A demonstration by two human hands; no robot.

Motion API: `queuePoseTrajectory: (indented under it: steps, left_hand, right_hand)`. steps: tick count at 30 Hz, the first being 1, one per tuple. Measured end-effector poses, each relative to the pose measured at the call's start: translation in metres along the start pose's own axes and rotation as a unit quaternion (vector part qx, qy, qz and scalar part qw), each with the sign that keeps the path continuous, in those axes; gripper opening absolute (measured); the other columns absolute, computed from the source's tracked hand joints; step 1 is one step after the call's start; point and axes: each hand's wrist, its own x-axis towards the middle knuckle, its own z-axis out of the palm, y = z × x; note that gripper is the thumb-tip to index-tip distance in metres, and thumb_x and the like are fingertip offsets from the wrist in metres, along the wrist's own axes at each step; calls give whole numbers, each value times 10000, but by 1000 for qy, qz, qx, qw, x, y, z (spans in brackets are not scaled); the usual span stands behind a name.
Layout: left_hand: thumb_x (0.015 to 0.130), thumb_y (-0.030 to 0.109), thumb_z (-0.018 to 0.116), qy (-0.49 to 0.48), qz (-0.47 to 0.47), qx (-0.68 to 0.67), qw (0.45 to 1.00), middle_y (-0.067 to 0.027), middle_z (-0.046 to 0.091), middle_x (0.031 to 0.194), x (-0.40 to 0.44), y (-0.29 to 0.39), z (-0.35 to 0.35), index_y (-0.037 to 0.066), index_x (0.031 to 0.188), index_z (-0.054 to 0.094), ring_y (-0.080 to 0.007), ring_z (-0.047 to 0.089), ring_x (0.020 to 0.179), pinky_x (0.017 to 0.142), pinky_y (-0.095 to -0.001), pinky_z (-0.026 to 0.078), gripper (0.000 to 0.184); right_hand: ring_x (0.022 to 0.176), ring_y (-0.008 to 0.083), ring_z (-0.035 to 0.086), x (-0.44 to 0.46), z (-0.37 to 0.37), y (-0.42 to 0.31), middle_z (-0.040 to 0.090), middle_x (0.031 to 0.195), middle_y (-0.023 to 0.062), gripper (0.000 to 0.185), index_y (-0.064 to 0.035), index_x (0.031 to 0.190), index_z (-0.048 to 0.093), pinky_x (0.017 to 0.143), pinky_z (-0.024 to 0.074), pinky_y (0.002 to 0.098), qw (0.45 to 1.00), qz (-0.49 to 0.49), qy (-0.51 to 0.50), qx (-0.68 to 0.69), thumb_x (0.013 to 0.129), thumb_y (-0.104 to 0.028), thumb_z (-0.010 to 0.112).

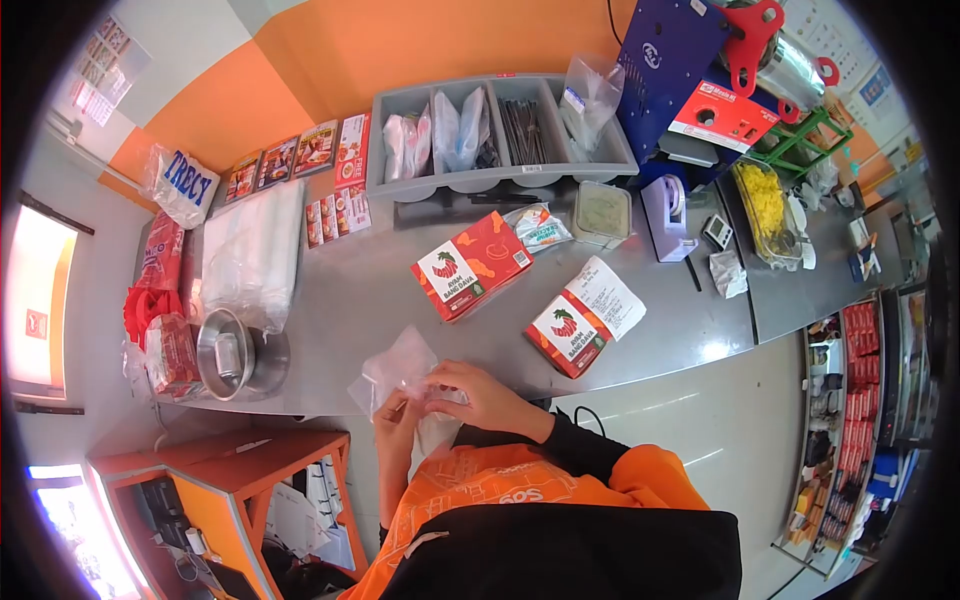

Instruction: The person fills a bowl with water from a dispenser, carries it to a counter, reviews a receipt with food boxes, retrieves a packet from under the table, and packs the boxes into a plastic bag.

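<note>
Both hands meet at the counter's front edge over a clear plastic bag [402, 362]. My left hand [397, 422] pinches the plastic from the left. From the right, my right hand [470, 392] has its fingers closed on the same bag, close to the left fingertips. Beyond the hands lies a larger red and white food box [470, 268]. To the right sits a smaller red and white box [567, 335], with a printed receipt [608, 295] at its upper right side. A small printed packet [538, 228] and a lidded plastic container [603, 213] are behind them.
A grey divided tray [505, 180] stands at the back of the steel counter [370, 290]. Clear bags [250, 245] and metal bowls [222, 350] are on the left. On the right are a tape dispenser [670, 222], a timer [717, 232] and a yellow-filled container [765, 210].
</note>
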Motion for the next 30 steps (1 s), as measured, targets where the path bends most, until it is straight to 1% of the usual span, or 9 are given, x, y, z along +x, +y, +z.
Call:
queuePoseTrajectory:
  steps: [8, 10, 13, 15, 19, 21, 24, 26, 30]
  left_hand:
    - [920, 224, 489, 47, -132, -331, 933, -74, 603, 1010, -20, 27, 18, 20, 1036, 567, -199, 579, 907, 824, -318, 445, 247]
    - [932, 296, 457, -54, -72, -410, 908, -90, 588, 1065, -9, -13, -15, 29, 1100, 534, -223, 554, 991, 881, -345, 424, 324]
    - [934, 328, 454, -45, -60, -431, 899, -103, 580, 1091, -9, -8, -13, 33, 1138, 514, -243, 536, 1056, 924, -369, 406, 364]
    - [955, 318, 429, 89, -82, -393, 912, -43, 589, 901, -11, 23, 14, 66, 1020, 530, -166, 580, 845, 770, -300, 464, 279]
    - [966, 344, 430, 221, 176, -14, 959, 58, 427, 649, -10, 7, -8, 125, 794, 479, -18, 393, 556, 467, -177, 316, 283]
    - [971, 333, 417, 206, 129, -83, 966, 56, 420, 637, -9, 24, -23, 114, 797, 471, -17, 378, 531, 456, -179, 315, 286]
    - [968, 318, 428, 220, 82, -179, 955, 27, 470, 704, -16, 51, -27, 113, 820, 486, -19, 353, 490, 404, -176, 265, 260]
    - [964, 317, 439, 219, 78, -284, 930, 11, 488, 747, -29, 74, -21, 116, 845, 490, -22, 347, 477, 391, -178, 262, 239]
    - [908, 245, 562, 146, 214, -257, 931, 3, 502, 836, -50, 76, -39, 119, 901, 473, -20, 390, 519, 464, -166, 335, 154]
  right_hand:
    - [915, 145, 574, -13, -21, 29, 600, 937, 54, 117, -38, 941, 577, 806, 456, 256, 960, 165, -49, 222, 827, -37, 603]
    - [929, 154, 576, -17, -20, 48, 598, 934, 48, 85, -57, 942, 570, 832, 451, 272, 935, 172, 4, 311, 857, -51, 560]
    - [874, 145, 580, -11, -17, -3, 587, 872, 46, 74, -63, 921, 530, 796, 459, 273, 692, 341, 79, 631, 864, -105, 553]
    - [867, 162, 573, -20, -12, 2, 566, 862, 34, 73, -75, 929, 522, 803, 455, 290, 698, 319, 88, 635, 888, -131, 499]
    - [838, 146, 558, -26, -4, 21, 548, 842, 13, 91, -91, 921, 514, 763, 448, 259, 789, 189, 34, 583, 893, -177, 515]
    - [812, 111, 538, -27, 0, 13, 553, 848, 3, 98, -86, 939, 516, 738, 438, 236, 870, 264, -35, 414, 873, -147, 554]
    - [711, 36, 494, -20, 16, -4, 573, 865, -13, 210, -69, 1002, 538, 614, 411, 184, 964, 140, -45, 223, 810, -37, 617]
    - [694, 27, 499, -19, 13, 14, 586, 889, -7, 238, -57, 1029, 558, 587, 412, 175, 987, 65, -76, 126, 804, 5, 604]
    - [767, 36, 523, -4, -17, 0, 566, 859, -16, 128, -46, 946, 598, 673, 433, 198, 962, 186, 39, 194, 820, -30, 608]
